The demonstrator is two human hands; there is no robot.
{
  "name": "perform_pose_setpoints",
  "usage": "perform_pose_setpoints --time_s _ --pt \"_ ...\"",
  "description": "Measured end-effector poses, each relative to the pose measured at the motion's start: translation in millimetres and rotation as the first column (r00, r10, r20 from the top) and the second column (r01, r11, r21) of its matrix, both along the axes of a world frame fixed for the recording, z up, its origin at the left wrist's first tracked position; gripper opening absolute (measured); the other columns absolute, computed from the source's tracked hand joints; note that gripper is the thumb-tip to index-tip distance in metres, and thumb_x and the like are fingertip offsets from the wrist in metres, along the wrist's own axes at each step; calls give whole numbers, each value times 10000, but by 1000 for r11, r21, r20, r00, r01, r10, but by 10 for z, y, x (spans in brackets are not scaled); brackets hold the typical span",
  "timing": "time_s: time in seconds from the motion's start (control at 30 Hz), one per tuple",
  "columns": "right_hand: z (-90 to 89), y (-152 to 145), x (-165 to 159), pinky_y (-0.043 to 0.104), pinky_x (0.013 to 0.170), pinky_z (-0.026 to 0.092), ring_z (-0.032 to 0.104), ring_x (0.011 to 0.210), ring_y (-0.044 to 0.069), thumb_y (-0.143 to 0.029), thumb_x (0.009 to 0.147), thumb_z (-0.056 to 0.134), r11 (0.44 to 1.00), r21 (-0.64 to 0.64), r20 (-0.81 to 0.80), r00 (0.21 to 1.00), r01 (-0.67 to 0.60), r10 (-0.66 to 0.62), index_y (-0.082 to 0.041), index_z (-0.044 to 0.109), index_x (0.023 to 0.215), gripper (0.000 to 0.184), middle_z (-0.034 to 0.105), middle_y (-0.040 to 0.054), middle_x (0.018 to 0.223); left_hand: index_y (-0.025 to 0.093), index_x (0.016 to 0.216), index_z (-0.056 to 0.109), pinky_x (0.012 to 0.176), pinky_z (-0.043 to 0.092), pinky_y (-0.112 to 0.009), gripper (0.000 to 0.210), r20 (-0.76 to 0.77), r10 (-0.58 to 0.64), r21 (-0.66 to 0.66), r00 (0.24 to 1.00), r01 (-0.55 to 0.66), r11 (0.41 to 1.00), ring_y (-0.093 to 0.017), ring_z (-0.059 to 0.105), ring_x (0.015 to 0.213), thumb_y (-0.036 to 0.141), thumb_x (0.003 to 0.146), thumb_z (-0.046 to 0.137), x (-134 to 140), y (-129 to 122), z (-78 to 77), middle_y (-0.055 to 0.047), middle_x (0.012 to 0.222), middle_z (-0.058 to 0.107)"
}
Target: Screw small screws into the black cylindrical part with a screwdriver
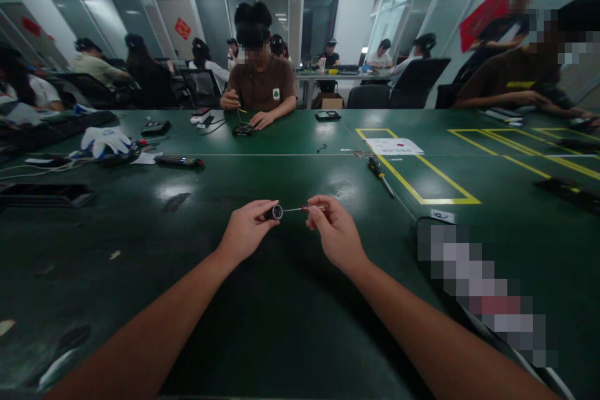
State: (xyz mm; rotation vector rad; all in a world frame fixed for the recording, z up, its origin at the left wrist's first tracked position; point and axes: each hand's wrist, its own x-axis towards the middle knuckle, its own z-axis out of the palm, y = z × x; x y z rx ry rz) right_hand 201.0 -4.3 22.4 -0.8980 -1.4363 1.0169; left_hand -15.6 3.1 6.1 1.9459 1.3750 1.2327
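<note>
Black, probably stiff, the tube (276, 212) is best side-held. Beyond the worktop's (262, 169) near edge, it is pinched by left fingers (260, 206), a tool (304, 208) by right fingers (320, 217).

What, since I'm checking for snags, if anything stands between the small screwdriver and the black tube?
Nothing visible: the small screwdriver in the right hand points clear toward the black tube in the left hand. I cannot tell whether screwdriver and tube touch.

On the green table (262, 178) lie gloves (105, 140), a screwdriver (377, 170) and a white sheet (391, 147).
</note>
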Motion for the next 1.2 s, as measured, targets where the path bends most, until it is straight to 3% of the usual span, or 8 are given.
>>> perform_pose_setpoints --time_s 0.2,0.37,0.57,0.67,0.77,0.83,0.97,1.2 --pt "-15 17 -9 302 626 446 572 658 162 -495 998 518 999 -34 -20 1000 23 -24 -237 703 881 338 626 2 733 240 1184 749 971 586 -428 416 -15 -18 -18 1000 18 1000 -214 713 1041 124 784 753 2 -7 5 -66 1218 726" --pt "-55 42 -16 328 739 513 637 750 176 -414 917 657 989 -120 -153 982 91 -109 -231 670 941 185 685 12 833 231 1181 751 954 598 -414 418 15 -22 -22 1000 22 1000 -210 718 1032 114 780 749 18 -19 12 -74 1226 724" --pt "-147 90 -45 371 831 540 675 821 195 -488 909 663 987 -136 -152 982 90 -111 -225 703 979 275 722 38 887 245 1175 755 958 603 -439 418 -15 4 17 1000 -3 1000 -215 725 1012 118 777 755 17 -21 9 -68 1209 738" --pt "-160 162 -21 379 791 559 656 730 186 -518 875 689 966 -252 -275 954 50 -121 -224 687 903 296 698 23 804 243 1180 754 979 598 -444 408 -24 -9 58 1000 10 998 -219 722 1042 128 788 753 2 -12 14 -68 1215 736" --pt "-143 247 53 413 719 584 535 532 155 -529 846 709 894 -436 -433 895 -103 -108 -223 623 754 331 560 -22 588 229 1187 752 984 598 -430 399 -12 -9 78 1000 10 997 -217 717 1070 128 801 747 -16 8 21 -76 1236 727" --pt "-127 277 91 409 701 591 505 514 147 -512 850 707 902 -426 -452 880 -71 -144 -228 617 756 312 549 -26 589 225 1188 751 971 604 -420 398 -15 1 71 1000 0 997 -215 715 1070 127 802 748 -23 19 22 -78 1239 726" --pt "-111 246 65 370 745 578 593 623 151 -497 860 698 952 -307 -413 899 10 -143 -225 648 848 277 630 -8 718 228 1172 754 938 615 -413 397 -18 8 49 1000 -7 999 -208 722 1019 127 788 762 -11 15 18 -74 1213 737" --pt "-125 157 -17 345 767 539 661 759 176 -504 921 622 980 -163 -200 970 110 -142 -233 660 932 274 692 17 834 235 1175 750 869 631 -398 414 2 20 -6 1000 -20 1000 -190 733 896 156 770 788 27 -19 5 -66 1197 742"
